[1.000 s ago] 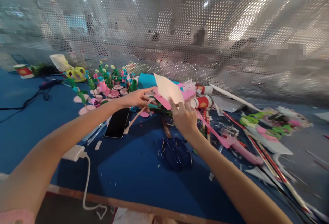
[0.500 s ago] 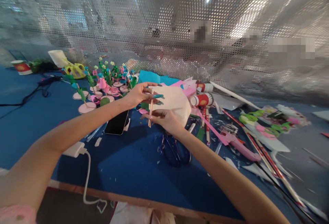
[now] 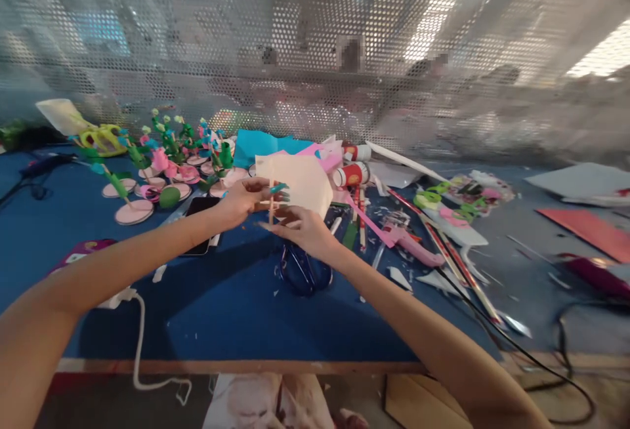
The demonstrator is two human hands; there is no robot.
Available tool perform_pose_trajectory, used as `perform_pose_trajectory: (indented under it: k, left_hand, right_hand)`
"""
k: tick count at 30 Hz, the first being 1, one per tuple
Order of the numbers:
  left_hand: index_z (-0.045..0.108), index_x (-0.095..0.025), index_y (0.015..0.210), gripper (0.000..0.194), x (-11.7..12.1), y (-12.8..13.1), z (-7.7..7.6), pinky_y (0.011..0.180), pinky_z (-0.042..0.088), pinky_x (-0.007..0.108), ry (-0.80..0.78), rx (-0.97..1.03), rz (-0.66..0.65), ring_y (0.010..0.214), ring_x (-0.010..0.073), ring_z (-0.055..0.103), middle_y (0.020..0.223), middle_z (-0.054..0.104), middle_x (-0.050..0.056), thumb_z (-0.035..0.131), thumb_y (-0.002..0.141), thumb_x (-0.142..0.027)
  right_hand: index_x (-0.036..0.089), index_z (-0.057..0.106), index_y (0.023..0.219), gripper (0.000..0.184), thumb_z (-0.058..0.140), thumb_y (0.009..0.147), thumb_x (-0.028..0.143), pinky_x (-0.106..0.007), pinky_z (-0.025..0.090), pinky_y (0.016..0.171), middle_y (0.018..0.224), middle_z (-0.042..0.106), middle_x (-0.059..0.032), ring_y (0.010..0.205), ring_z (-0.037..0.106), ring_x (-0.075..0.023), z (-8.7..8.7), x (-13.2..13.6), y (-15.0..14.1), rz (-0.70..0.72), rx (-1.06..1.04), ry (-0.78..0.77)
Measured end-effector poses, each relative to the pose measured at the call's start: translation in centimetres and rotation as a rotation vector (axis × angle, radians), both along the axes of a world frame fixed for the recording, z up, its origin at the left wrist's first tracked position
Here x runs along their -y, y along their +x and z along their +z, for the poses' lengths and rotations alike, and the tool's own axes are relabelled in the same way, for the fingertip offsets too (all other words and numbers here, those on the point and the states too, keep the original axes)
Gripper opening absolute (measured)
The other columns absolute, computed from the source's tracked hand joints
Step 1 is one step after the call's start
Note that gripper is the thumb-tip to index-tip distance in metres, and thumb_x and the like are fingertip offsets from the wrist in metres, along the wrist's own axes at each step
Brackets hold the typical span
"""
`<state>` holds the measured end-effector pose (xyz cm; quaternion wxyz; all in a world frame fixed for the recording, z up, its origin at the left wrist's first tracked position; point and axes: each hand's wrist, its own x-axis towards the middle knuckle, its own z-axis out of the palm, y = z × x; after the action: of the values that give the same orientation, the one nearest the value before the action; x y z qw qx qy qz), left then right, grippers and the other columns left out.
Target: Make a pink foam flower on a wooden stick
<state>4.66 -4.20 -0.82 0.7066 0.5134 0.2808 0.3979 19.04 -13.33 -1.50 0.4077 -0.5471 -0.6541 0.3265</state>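
Note:
Above the blue table [image 3: 221,304] my two hands meet on a cream sheet of paper [image 3: 302,183]. My left hand [image 3: 241,199] pinches the sheet's left edge together with a thin wooden stick [image 3: 270,204] that has a bit of teal at its top. My right hand [image 3: 302,229] grips the sheet from below, fingers curled under it. Dark blue scissors [image 3: 302,271] lie on the table right under my hands.
Paper flowers on pink discs [image 3: 162,166] stand at the back left near a black phone [image 3: 199,209]. Red-and-white cups [image 3: 352,173], pink strips and scraps clutter the right. A white charger and cable [image 3: 138,324] hang over the front edge. A perforated screen [image 3: 315,55] closes the back.
Both hands have brought the cream sheet and stick down and closer together; the right hand shifted from the sheet's top to beneath it. The camera has swung to the right.

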Motion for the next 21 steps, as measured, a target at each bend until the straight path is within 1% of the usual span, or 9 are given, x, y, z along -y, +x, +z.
perform_pose_trajectory:
  k: [2, 4, 5, 6, 8, 11, 13, 18, 21]
  left_hand:
    - [0.064, -0.013, 0.08, 0.014, 0.3, -0.3, -0.4, 0.059, 0.056, 0.025, -0.067, -0.039, -0.034, 0.058, 0.0099, 0.064, 0.073, 0.069, 0.0, 0.072, 0.069, -0.008]
    - [0.063, -0.013, 0.086, 0.017, 0.6, -0.8, -1.1, 0.053, 0.056, 0.024, -0.134, -0.103, -0.079, 0.054, 0.01, 0.063, 0.073, 0.069, 0.001, 0.071, 0.071, -0.008]
    - [0.062, -0.013, 0.089, 0.02, 0.7, -1.1, -1.6, 0.051, 0.056, 0.023, -0.165, -0.123, -0.093, 0.053, 0.0103, 0.063, 0.072, 0.069, 0.001, 0.07, 0.072, -0.008]
    - [0.061, -0.014, 0.093, 0.024, 0.9, -1.4, -2.0, 0.05, 0.056, 0.023, -0.191, -0.138, -0.109, 0.053, 0.0107, 0.064, 0.072, 0.07, 0.002, 0.071, 0.072, -0.008]
    - [0.06, -0.014, 0.097, 0.029, 1.1, -1.7, -2.9, 0.05, 0.056, 0.022, -0.221, -0.16, -0.146, 0.054, 0.0115, 0.065, 0.075, 0.07, 0.003, 0.072, 0.071, -0.009]
    - [0.058, -0.014, 0.103, 0.036, 1.1, -1.9, -3.7, 0.053, 0.057, 0.023, -0.214, -0.182, -0.199, 0.06, 0.0138, 0.068, 0.081, 0.071, 0.006, 0.074, 0.07, -0.011]
    - [0.058, -0.014, 0.107, 0.041, 0.9, -1.9, -3.8, 0.056, 0.058, 0.024, -0.2, -0.171, -0.221, 0.063, 0.0147, 0.069, 0.081, 0.071, 0.006, 0.074, 0.069, -0.009]
    - [0.062, -0.015, 0.104, 0.043, 0.5, -2.3, -3.6, 0.066, 0.059, 0.024, -0.197, -0.137, -0.254, 0.072, 0.0136, 0.069, 0.086, 0.071, 0.003, 0.073, 0.065, -0.001]
    - [0.061, -0.015, 0.106, 0.046, 0.2, -2.7, -3.5, 0.069, 0.059, 0.025, -0.198, -0.133, -0.251, 0.077, 0.0131, 0.069, 0.091, 0.071, 0.004, 0.071, 0.065, 0.003]
  right_hand:
    - [0.015, 0.063, 0.09, 0.027, 0.063, 0.075, 0.037, -0.032, 0.048, 0.071, 0.091, 0.068, -0.01, 0.083, 0.063, -0.0199, 0.1, 1.5, 2.3, -0.153, 0.26, 0.104]
    - [0.014, 0.06, 0.094, 0.026, 0.062, 0.074, 0.03, -0.039, 0.046, 0.08, 0.097, 0.064, -0.0134, 0.094, 0.06, -0.0257, 0.1, 3.1, 5.5, -0.327, 0.56, 0.203]
    - [0.011, 0.059, 0.095, 0.032, 0.066, 0.069, 0.029, -0.045, 0.045, 0.082, 0.099, 0.062, -0.0171, 0.098, 0.058, -0.0306, 0.1, 3.9, 7.2, -0.454, 0.726, 0.186]
    - [0.008, 0.058, 0.096, 0.037, 0.068, 0.066, 0.028, -0.049, 0.044, 0.08, 0.099, 0.061, -0.0214, 0.1, 0.056, -0.0358, 0.0, 4.6, 9.0, -0.578, 0.88, 0.107]
    - [0.001, 0.054, 0.105, 0.051, 0.07, 0.063, 0.025, -0.049, 0.044, 0.075, 0.105, 0.056, -0.0299, 0.104, 0.052, -0.0433, -0.2, 5.7, 12.2, -0.762, 1.077, -0.131]
    - [-0.006, 0.048, 0.114, 0.06, 0.067, 0.063, 0.021, -0.044, 0.044, 0.076, 0.111, 0.052, -0.0338, 0.106, 0.052, -0.0445, -0.9, 6.3, 15.5, -0.77, 1.151, -0.457]
    - [-0.007, 0.047, 0.115, 0.059, 0.064, 0.067, 0.022, -0.042, 0.044, 0.077, 0.113, 0.051, -0.0337, 0.108, 0.052, -0.0439, -1.2, 6.3, 16.5, -0.729, 1.154, -0.548]
    - [-0.006, 0.048, 0.111, 0.044, 0.053, 0.081, 0.026, -0.037, 0.044, 0.076, 0.109, 0.052, -0.0294, 0.098, 0.059, -0.0357, -0.8, 6.3, 16.3, -0.698, 1.194, -0.438]
    - [-0.002, 0.05, 0.109, 0.038, 0.048, 0.084, 0.026, -0.036, 0.044, 0.071, 0.108, 0.051, -0.0285, 0.091, 0.061, -0.0326, 0.3, 6.3, 15.7, -0.763, 1.216, -0.26]
